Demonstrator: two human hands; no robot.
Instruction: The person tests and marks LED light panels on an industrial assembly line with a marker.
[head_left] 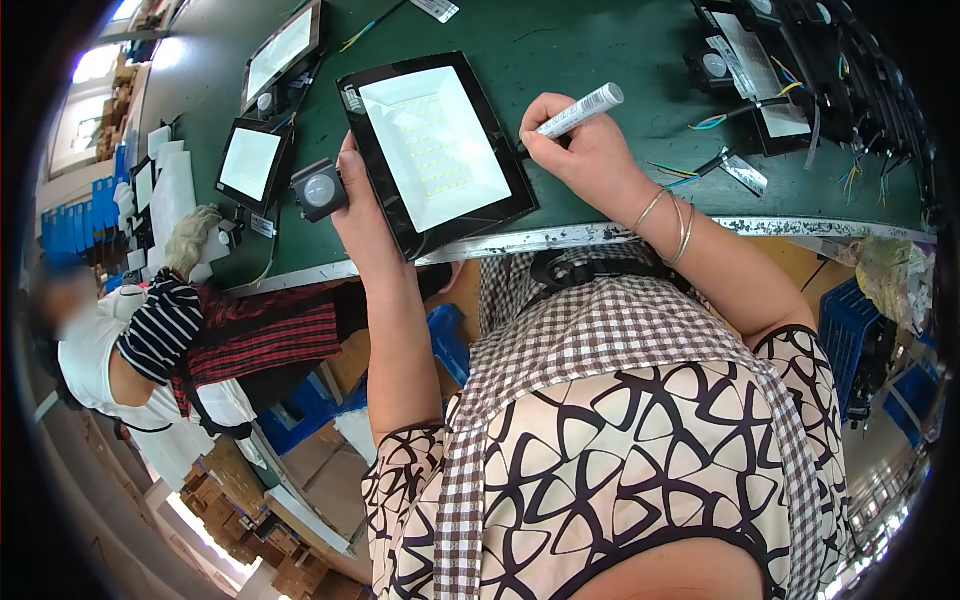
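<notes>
A black-framed floodlight with a pale glass front and rows of small yellow LEDs is tilted over the near edge of the green table. My left hand grips its left side, beside the small black sensor box with a round white dome. In my right hand is a white marker pen, held between thumb and fingers, its rear end pointing up and right. The pen's tip end is near the floodlight's right edge; whether it touches cannot be told.
More floodlights lie on the green table at the left and upper left. Several stand stacked at the right, with loose wires and a label. A co-worker is at the left. A blue crate stands lower right.
</notes>
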